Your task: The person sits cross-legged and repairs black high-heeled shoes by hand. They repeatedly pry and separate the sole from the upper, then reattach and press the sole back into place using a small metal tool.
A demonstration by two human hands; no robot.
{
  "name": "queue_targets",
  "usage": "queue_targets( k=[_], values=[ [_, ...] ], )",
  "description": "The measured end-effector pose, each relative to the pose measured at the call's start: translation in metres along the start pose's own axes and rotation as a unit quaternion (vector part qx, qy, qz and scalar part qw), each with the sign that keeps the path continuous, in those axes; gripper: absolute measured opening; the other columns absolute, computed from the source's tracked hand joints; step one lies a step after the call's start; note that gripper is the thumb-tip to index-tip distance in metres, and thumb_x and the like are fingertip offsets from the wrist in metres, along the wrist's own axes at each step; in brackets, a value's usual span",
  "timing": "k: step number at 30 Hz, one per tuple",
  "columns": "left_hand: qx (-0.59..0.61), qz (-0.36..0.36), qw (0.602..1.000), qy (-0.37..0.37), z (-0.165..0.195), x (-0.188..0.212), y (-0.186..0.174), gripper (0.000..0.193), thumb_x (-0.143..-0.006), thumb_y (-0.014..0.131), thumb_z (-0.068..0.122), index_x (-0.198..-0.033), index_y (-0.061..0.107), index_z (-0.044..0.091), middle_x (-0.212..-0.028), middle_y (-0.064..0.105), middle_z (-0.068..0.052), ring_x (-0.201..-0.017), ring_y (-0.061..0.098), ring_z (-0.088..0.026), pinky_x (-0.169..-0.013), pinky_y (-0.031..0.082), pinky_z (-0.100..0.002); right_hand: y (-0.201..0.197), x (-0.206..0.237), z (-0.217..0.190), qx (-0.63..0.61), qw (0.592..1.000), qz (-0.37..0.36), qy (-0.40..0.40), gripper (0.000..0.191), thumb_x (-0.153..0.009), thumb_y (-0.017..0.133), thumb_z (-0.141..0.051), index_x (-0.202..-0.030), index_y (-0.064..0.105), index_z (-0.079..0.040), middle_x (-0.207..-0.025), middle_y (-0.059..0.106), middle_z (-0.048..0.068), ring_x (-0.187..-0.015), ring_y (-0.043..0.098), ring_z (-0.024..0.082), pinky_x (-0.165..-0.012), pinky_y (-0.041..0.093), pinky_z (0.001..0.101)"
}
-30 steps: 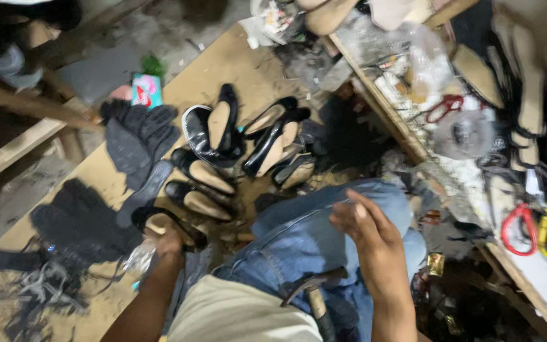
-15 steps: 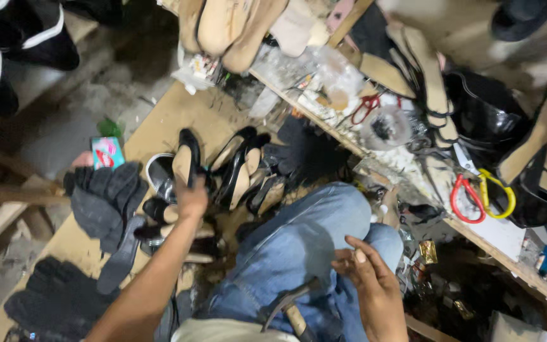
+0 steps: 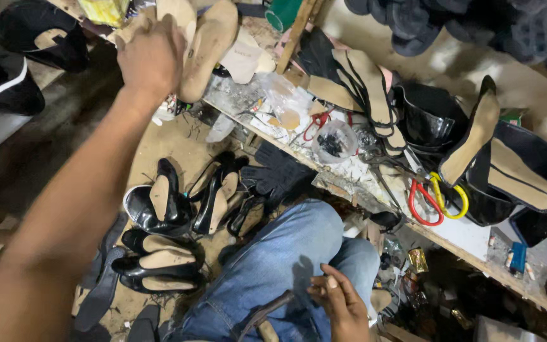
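Overhead, the left hand was closed around a tan insole at the pile on the cluttered workbench. The right hand rested loosely curled on the knee, pinching nothing. Several black shoes lay finished-looking on the floor; more soles remained unpicked.

Tan insoles, scissors and clutter are crowding the long wooden bench; bare floor is lying open left of it, beyond black pumps.
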State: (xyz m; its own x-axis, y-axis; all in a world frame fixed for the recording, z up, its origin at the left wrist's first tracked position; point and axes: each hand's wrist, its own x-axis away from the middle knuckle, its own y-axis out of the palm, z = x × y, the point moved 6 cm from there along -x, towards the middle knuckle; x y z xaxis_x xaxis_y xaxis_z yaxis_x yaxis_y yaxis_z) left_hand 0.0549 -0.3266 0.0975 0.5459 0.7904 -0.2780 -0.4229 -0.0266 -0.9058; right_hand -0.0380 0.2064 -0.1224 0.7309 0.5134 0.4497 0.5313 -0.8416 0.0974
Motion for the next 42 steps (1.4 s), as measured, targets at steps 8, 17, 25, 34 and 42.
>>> queue_targets(
  k=[8, 17, 25, 34, 42],
  values=[
    [0.040, 0.173, 0.979, 0.102, 0.013, 0.005, -0.019, 0.059, -0.108, 0.056, 0.031, -0.145, 0.044, -0.013, -0.131, 0.059, -0.041, -0.121, 0.055, -0.054, -0.101, 0.043, -0.057, 0.021, 0.008, -0.019, 0.015, 0.999, -0.034, -0.018, 0.043, -0.098, 0.055, -0.024, -0.134, 0.063, -0.003, -0.106, 0.075, 0.016, -0.095, 0.073, 0.025, -0.087, 0.056, 0.0374],
    [0.375, 0.245, 0.894, 0.009, -0.028, -0.001, -0.059, 0.029, -0.113, 0.058, 0.020, -0.124, 0.068, -0.005, -0.112, 0.079, -0.019, -0.100, 0.072, -0.033, -0.085, 0.056, -0.043, 0.023, 0.025, -0.045, 0.048, 0.998, 0.002, -0.049, 0.044, -0.097, 0.057, -0.027, -0.131, 0.066, -0.002, -0.104, 0.077, 0.016, -0.091, 0.073, 0.023, -0.084, 0.058, 0.0362],
    [0.466, 0.025, 0.871, -0.151, -0.034, 0.162, -0.009, 0.042, -0.114, 0.053, 0.031, -0.119, 0.067, -0.008, -0.104, 0.067, -0.017, -0.085, 0.056, -0.018, -0.077, 0.047, -0.035, 0.108, 0.048, -0.097, 0.072, 0.980, -0.159, -0.096, 0.050, -0.100, 0.059, -0.027, -0.142, 0.057, -0.001, -0.112, 0.074, 0.014, -0.104, 0.070, 0.022, -0.096, 0.054, 0.0356],
    [0.469, -0.139, 0.800, 0.347, 0.207, 0.318, 0.019, 0.044, -0.090, 0.069, 0.016, -0.130, 0.059, 0.002, -0.136, 0.064, -0.024, -0.135, 0.058, -0.033, -0.105, 0.049, -0.038, 0.079, 0.093, -0.098, -0.249, 0.948, 0.030, -0.198, 0.077, -0.095, 0.060, -0.031, -0.157, 0.018, -0.016, -0.146, 0.056, 0.005, -0.132, 0.059, 0.020, -0.111, 0.045, 0.0362],
    [0.350, -0.586, 0.690, 0.239, 0.275, 0.397, 0.135, 0.045, -0.090, 0.071, 0.033, -0.132, 0.078, 0.020, -0.130, 0.073, -0.005, -0.123, 0.066, -0.020, -0.109, 0.050, -0.036, -0.135, 0.182, -0.038, -0.444, 0.797, 0.371, -0.174, 0.045, -0.088, 0.064, -0.017, -0.128, 0.059, 0.003, -0.110, 0.071, 0.013, -0.098, 0.071, 0.025, -0.089, 0.057, 0.0423]
  ],
)
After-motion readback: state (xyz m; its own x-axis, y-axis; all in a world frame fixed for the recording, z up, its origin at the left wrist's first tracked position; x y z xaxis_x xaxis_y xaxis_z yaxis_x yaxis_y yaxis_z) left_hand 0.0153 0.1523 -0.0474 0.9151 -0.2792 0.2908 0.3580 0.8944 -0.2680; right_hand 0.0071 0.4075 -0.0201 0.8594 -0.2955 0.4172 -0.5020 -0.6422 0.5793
